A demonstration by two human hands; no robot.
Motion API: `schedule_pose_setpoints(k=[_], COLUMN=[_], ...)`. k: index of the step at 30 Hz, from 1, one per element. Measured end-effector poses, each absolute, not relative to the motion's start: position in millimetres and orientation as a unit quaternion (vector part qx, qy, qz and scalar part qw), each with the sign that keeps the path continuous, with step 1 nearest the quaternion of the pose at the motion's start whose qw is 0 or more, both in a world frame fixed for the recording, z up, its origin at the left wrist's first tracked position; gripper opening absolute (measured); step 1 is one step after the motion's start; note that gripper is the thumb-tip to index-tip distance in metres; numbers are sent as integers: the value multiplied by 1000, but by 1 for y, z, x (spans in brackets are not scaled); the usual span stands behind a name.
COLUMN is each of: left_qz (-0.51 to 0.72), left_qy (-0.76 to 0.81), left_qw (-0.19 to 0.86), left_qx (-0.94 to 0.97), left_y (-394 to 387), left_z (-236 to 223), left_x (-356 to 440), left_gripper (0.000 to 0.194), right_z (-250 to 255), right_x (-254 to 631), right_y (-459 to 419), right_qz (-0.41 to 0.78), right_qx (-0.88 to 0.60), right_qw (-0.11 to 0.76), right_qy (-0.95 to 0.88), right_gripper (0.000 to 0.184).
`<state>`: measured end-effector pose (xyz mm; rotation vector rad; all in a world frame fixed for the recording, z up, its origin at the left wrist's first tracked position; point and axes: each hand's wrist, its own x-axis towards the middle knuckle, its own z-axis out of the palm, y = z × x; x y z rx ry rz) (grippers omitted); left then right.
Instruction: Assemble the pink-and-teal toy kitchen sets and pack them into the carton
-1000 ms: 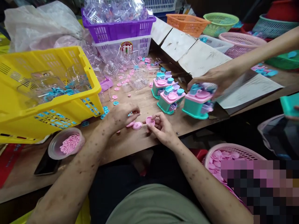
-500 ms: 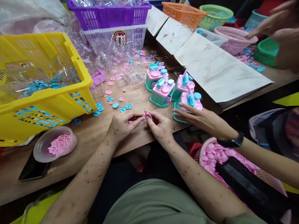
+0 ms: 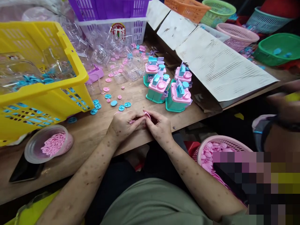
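At the table's front edge, my left hand (image 3: 124, 125) and my right hand (image 3: 161, 126) meet with thumbs and forefingers closed on a small thin pink plastic piece (image 3: 147, 115). Its exact kind is mostly hidden by the fingers. More pink (image 3: 132, 122) shows under my left fingers. Beyond my hands lie loose blue discs (image 3: 113, 103) and pink discs (image 3: 108, 80). Several small pink and teal toy kitchen units (image 3: 179, 95) stand upright to the right. A clear round tub (image 3: 35, 147) with small pink parts is left of my left arm.
A yellow crate (image 3: 75, 84) with clear covers and blue parts stands left. Stacked crates (image 3: 140, 23) and clear plastic pieces (image 3: 100, 54) are behind. White cardboard (image 3: 225, 65) slants along the right side. A pink basket (image 3: 236, 142) sits below the table, beside a co-worker's blurred arm (image 3: 286, 109).
A co-worker's hand has withdrawn from the toy units to the right, and the nearest unit now stands farther left. Another hand has left the baskets. My hands keep their pinch on the pink piece.
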<state>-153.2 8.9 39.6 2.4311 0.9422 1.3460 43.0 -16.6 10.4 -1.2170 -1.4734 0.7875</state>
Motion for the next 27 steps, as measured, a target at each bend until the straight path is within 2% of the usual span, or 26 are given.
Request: schedule_pose_setpoints(k=[5,9,14,18,21,27], left_qz=[453,443,413,370,361,349], left_qy=[326,322,314,304,294,288], left_qw=[108,113,65,15,-8,15], left_qx=[823,829,852,878,885,892], left_y=[9,9,4,2,3,6], left_z=[41,40,43,44,43,39], left_x=[-154,-154,-157,-158,-157,-158], left_gripper=[10,10,15,19,23,22], right_z=[9,5,-2,-6,-7,-8], right_x=[42,43,45,45,45,45], right_y=[-16,-17,-21,-23,-23,-22], right_qz=[330,240,136,114,94,101], right_qx=[-505,-493,-484,-502,-483,-454], right_qw=[505,515,498,464,469,467], right_qy=[-617,-659,-706,-721,-733,-752], right_gripper=[30,29,28,28,29,36])
